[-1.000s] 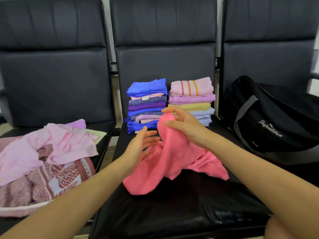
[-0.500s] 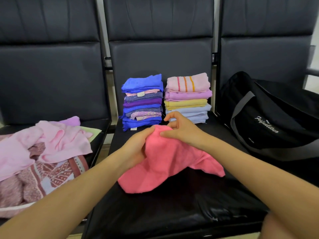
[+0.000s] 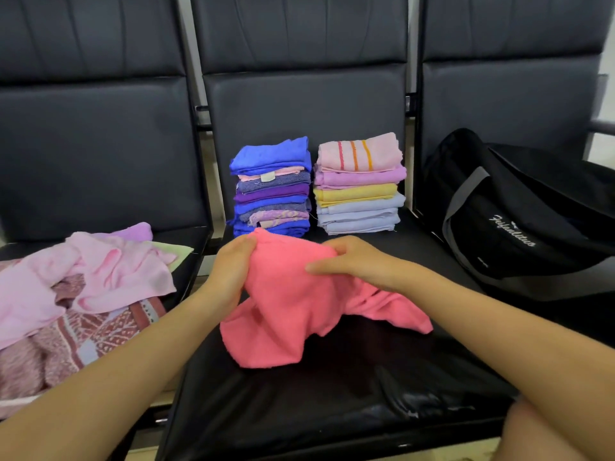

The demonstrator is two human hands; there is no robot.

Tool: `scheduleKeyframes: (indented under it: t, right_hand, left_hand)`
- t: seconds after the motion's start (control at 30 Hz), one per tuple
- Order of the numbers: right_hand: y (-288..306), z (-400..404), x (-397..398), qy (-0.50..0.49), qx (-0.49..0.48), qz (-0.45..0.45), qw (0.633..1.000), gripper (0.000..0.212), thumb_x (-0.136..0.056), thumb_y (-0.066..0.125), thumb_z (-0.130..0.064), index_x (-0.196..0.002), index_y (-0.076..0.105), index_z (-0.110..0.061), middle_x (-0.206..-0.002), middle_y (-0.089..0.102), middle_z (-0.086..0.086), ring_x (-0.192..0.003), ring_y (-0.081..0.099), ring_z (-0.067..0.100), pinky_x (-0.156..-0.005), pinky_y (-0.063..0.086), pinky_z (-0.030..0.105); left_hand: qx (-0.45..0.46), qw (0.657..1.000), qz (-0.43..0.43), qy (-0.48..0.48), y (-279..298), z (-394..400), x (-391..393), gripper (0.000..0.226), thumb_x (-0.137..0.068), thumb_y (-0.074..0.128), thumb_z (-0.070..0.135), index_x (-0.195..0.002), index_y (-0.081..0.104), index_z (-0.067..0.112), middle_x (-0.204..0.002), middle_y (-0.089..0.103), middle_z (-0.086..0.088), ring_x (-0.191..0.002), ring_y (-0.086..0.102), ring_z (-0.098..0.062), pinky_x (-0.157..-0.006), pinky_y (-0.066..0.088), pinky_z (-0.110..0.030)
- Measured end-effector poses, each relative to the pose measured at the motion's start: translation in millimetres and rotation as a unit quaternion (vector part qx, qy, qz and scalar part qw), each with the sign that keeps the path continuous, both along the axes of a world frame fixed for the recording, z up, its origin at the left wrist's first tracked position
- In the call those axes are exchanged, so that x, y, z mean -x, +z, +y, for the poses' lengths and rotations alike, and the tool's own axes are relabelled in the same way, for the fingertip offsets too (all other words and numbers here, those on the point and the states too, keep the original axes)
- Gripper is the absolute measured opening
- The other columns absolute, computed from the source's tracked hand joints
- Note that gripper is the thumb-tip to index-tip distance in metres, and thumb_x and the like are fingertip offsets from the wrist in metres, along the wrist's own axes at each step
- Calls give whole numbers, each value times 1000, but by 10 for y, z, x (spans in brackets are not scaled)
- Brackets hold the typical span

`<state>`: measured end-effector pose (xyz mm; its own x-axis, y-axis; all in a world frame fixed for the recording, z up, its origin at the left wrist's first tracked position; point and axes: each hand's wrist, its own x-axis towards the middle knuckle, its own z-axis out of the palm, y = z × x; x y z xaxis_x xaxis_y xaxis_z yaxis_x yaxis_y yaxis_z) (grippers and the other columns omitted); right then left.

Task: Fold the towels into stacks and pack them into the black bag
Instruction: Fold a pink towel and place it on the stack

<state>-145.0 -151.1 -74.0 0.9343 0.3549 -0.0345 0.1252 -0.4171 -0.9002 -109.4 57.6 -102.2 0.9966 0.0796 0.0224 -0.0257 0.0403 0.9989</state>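
Observation:
A coral pink towel hangs crumpled over the middle seat, held up by both hands. My left hand grips its top left edge. My right hand pinches the top edge further right, fingers curled into the cloth. Behind them stand two folded stacks: a blue and purple stack and a pastel stack topped by a striped pink towel. The black bag lies on the right seat.
A heap of unfolded pink and patterned towels covers the left seat. The black middle seat extends toward me below the towel. My knee shows at the lower right corner. Chair backs rise behind everything.
My left hand went from open beside the pink towel to gripping its top edge. Both hands have moved apart along that edge, spreading the cloth between them.

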Motion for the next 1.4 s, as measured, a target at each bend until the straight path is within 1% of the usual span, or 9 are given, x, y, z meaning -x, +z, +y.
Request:
scheduleKeyframes:
  t: [0.27, 0.37, 0.57, 0.8, 0.93, 1.1, 1.2, 1.3, 1.4]
  right_hand:
    - [-30, -372, -170, -12, 273, -77, 959, 32, -76, 78, -35, -73, 62, -7, -59, 51, -5, -48, 42, 4, -48, 33, 19]
    - [-108, -575, -273, -65, 182, -9, 981, 28, -75, 80, -33, -78, 65, -9, -69, 57, 1, -63, 50, 8, -62, 39, 24]
    - [-47, -769, -511, -211, -62, -57, 974, 16, -80, 75, -15, -93, 66, -14, -89, 63, 1, -81, 58, 15, -75, 45, 27]
    - [-259, -765, -1003, -370, 116, -245, 888, 38, -82, 57, -6, -119, 59, -11, -113, 60, 12, -108, 55, 28, -83, 46, 35]
    - [-621, -722, -875, -311, 259, -139, 904, 40, -81, 59, -14, -122, 57, -12, -119, 59, 12, -118, 48, 32, -91, 46, 38]
    - [-681, -597, -499, -189, 248, -104, 944, 23, -91, 60, -38, -75, 59, -22, -74, 58, -11, -82, 59, 16, -68, 38, 27]
    - [-707, -567, -293, -39, 320, -49, 945, 25, -89, 60, -49, -96, 60, -25, -89, 58, -12, -84, 54, 11, -70, 37, 23]
    - [-699, -571, -117, 2, 338, -32, 941, 49, -87, 65, -45, -127, 52, -20, -112, 55, -7, -98, 51, 11, -78, 35, 21]
    - [-685, -535, -10, 8, 340, -41, 939, 29, -89, 64, -42, -108, 60, -20, -103, 61, -3, -93, 53, 13, -75, 36, 22]
  left_hand:
    - [0, 985, -88, 148, 105, 236, -63, 29, -100, 39, 10, -76, 53, 19, -72, 61, 4, -90, 52, -19, -64, 43, -14]
    - [-11, 980, -86, 178, 18, 406, -265, 20, -100, 38, 17, -99, 58, 15, -92, 59, -3, -88, 51, -18, -75, 41, -27]
    - [-40, 971, -78, 222, 34, 445, -425, 20, -95, 41, 18, -81, 55, 14, -61, 41, 3, -53, 34, -10, -39, 29, -18]
    - [-122, 961, -4, 249, -212, 394, -904, 39, -87, 50, 29, -112, 64, 2, -112, 66, -17, -105, 61, -34, -94, 47, -45]
    - [-191, 957, 105, 191, -366, 330, -878, 54, -89, 52, 25, -137, 46, 3, -134, 54, -19, -122, 51, -37, -105, 40, -42]
    - [-389, 911, -49, 132, -259, 230, -312, 55, -86, 47, 38, -133, 53, 9, -128, 58, -18, -120, 52, -36, -101, 39, -41]
    - [-429, 897, -109, 4, -202, 167, 32, 44, -89, 60, 42, -122, 62, 12, -122, 62, -3, -112, 57, -19, -98, 42, -34]
    - [-574, 803, -79, -141, -267, 134, 241, 52, -82, 65, 53, -123, 62, 21, -121, 60, 5, -113, 54, -15, -98, 42, -31]
    - [-628, 766, -71, -119, -393, 209, 258, 26, -89, 58, 43, -102, 69, 24, -106, 67, 4, -98, 60, -17, -83, 47, -31]
